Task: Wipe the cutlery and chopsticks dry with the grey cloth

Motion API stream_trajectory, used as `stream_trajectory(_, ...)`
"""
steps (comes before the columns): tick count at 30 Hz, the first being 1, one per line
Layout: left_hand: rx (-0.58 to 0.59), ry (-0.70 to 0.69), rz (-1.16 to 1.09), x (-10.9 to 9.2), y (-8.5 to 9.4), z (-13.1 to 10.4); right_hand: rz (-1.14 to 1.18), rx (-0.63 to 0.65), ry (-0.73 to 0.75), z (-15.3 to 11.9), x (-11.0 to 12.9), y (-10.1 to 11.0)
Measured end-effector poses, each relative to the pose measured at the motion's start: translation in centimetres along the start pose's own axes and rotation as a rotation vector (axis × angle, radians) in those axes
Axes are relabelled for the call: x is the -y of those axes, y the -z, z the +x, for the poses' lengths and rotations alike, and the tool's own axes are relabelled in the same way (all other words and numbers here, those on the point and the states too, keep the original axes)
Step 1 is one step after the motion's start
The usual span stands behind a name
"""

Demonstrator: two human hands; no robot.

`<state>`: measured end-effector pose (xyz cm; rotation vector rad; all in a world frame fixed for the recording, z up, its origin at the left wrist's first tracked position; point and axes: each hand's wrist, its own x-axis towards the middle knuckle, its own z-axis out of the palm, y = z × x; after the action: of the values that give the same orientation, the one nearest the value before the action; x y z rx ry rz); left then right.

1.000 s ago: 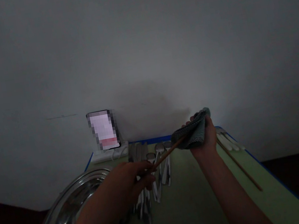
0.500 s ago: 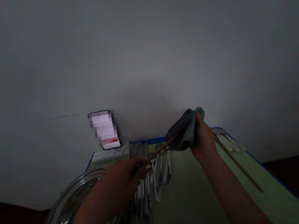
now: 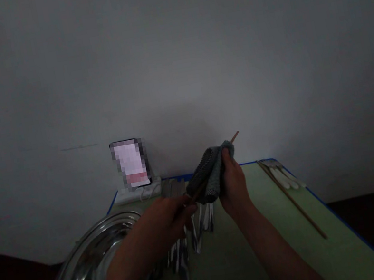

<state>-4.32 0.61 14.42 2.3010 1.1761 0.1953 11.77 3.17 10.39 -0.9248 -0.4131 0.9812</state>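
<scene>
A thin wooden chopstick (image 3: pixel 235 136) slants up to the right over the table, its far tip poking out past a grey-green cloth (image 3: pixel 211 174). My left hand (image 3: pixel 173 212) is closed on the lower end of this chopstick. Wrapped around its upper part, the cloth is pinched in my right hand (image 3: pixel 231 180), thumb on top. Below the hands lie several metal spoons and other cutlery (image 3: pixel 196 232), partly hidden by my left hand. Another chopstick (image 3: pixel 297 202) rests on the right side of the table, beside several pieces of cutlery with pale handles (image 3: pixel 283 176).
A large shiny metal basin (image 3: pixel 76 275) stands at the left of the green table (image 3: pixel 270 222) with its blue edge. At the back left, a lit phone (image 3: pixel 131 164) leans upright behind a white power strip (image 3: pixel 138 193). The grey wall (image 3: pixel 174 65) rises directly behind.
My right hand and the cloth have slid left and down along the chopstick, toward my left hand. The chopstick's far tip now shows beyond the cloth.
</scene>
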Motion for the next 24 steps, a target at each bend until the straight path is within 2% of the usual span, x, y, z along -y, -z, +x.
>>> stream_trajectory(6,0.054,-0.053,-0.105,-0.9,1.0,-1.7,0.204,-0.127,0.068,1.3,2.2,1.1)
stream_trajectory(10,0.124,-0.113,-0.181,-1.5,0.7,-1.2,0.301,-0.056,0.086,1.1,2.2,1.2)
stream_trajectory(12,0.111,-0.115,-0.145,-1.5,0.1,-0.4,0.318,-0.027,0.110,0.5,1.7,0.8)
stream_trajectory(14,0.052,-0.122,-0.052,-1.4,-0.5,0.3,0.288,-0.010,0.087,-0.3,0.9,0.3)
stream_trajectory(18,-0.025,-0.136,0.037,-0.6,-1.0,1.0,0.095,0.024,-0.071,-2.4,-0.8,-0.9)
stream_trajectory(21,-0.026,-0.108,0.030,-0.3,-0.6,0.8,0.043,0.038,-0.071,-3.5,-1.7,-1.5)
stream_trajectory(24,-0.012,-0.090,0.049,-0.5,-0.1,0.3,0.027,0.061,-0.052,-3.5,-1.5,-1.5)
